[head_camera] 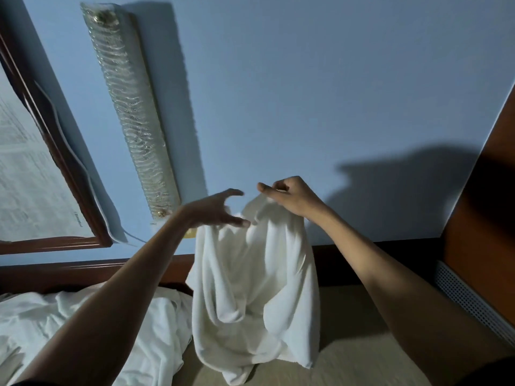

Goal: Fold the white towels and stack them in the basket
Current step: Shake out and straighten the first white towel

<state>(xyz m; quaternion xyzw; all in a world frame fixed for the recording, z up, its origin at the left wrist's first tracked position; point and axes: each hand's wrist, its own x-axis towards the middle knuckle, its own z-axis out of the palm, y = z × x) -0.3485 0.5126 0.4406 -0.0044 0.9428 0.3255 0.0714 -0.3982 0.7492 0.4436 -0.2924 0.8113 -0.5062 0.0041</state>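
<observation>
One white towel (250,288) hangs unfolded in the lower centre of the frame, so I judge the folding barely begun. More white cloth (83,316) lies heaped at lower left, and I see no basket. My right hand (289,196) pinches the towel's top edge, fingers curled. My left hand (214,210) is spread wide just beside it, thumb at the cloth, gripping nothing I can make out.
</observation>
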